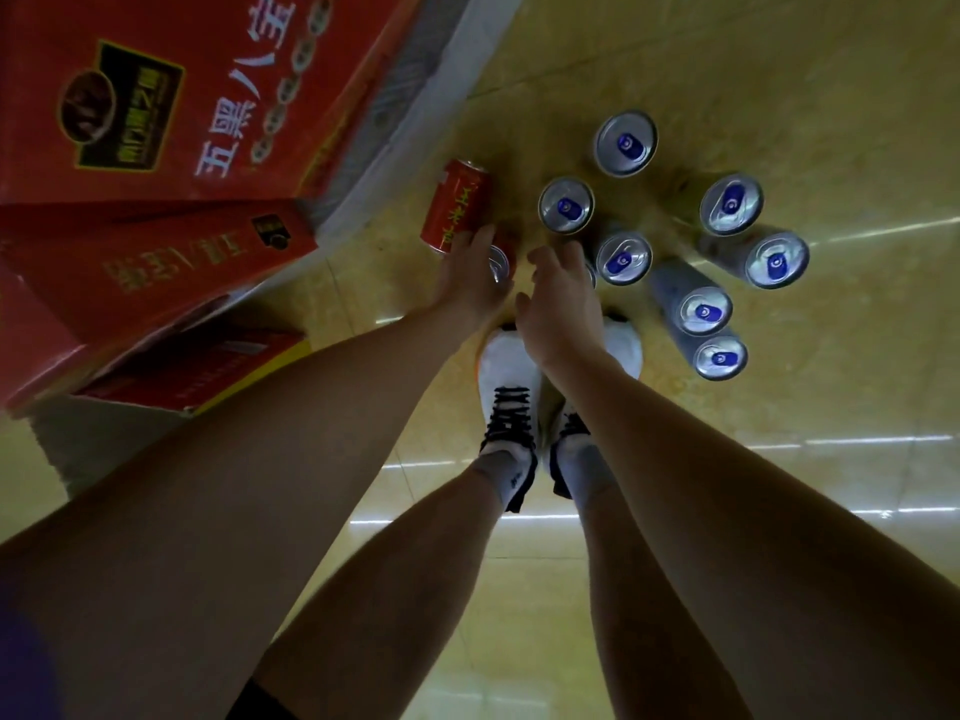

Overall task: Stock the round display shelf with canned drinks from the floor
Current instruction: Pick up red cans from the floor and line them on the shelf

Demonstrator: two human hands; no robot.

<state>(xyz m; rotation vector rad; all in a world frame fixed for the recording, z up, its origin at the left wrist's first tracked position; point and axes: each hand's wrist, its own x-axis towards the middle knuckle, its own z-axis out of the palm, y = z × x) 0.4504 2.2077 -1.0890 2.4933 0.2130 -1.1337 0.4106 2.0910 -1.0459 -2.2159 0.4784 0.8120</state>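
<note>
Both arms reach down: left hand [470, 275] grips red can [456, 205], right hand [563, 298] spread.

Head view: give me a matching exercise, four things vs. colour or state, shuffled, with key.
Things:
1. left hand
2. right hand
3. silver cans
4. cardboard boxes

States:
A. upright on the floor, blue pull tabs
B. red, printed with Chinese characters
C. fingers on a red can
D. open, holds nothing, reaching down

Pairs: 1-C, 2-D, 3-A, 4-B
</note>
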